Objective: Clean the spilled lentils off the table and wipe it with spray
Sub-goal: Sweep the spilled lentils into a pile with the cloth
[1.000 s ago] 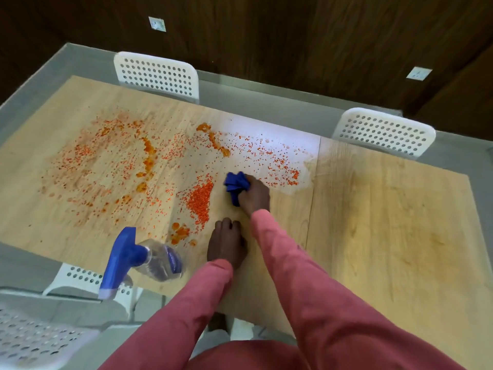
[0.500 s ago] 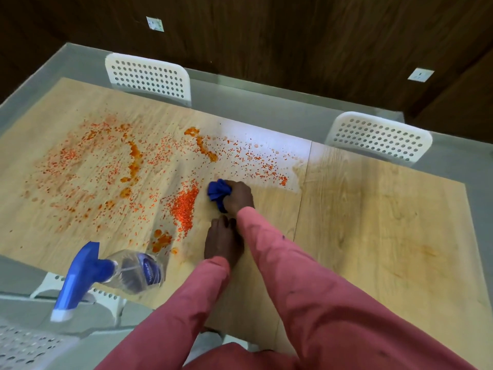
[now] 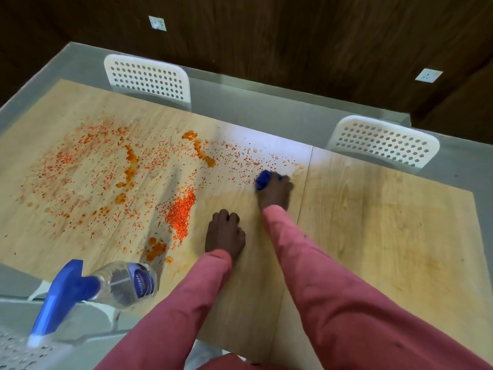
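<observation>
Head view, change: the right hand (image 3: 274, 192), gripping a bunched blue cloth (image 3: 264, 180), has moved away from the body to the far edge of the bench (image 3: 386, 222) since a second ago, out beside the thin scatter there.
Head view, meaning: judging by this, a fresh sweep toward the main pile is being set up; gathering is only partly done, and wiping with spray has not clearly begun.
Lentils: orange lentils (image 3: 180, 212) lie spread over the left half of the bench, thickest in a heap just left of the left hand (image 3: 225, 235).
Left hand fingers: curled under, holding nothing, resting on the wood, unmoved.
Right hand fingers: wrapped around the cloth, pressing it down.
Container: a clear spray bottle (image 3: 120, 285) with a blue trigger lies on its side at the near edge; how much liquid it holds is hard to tell.
</observation>
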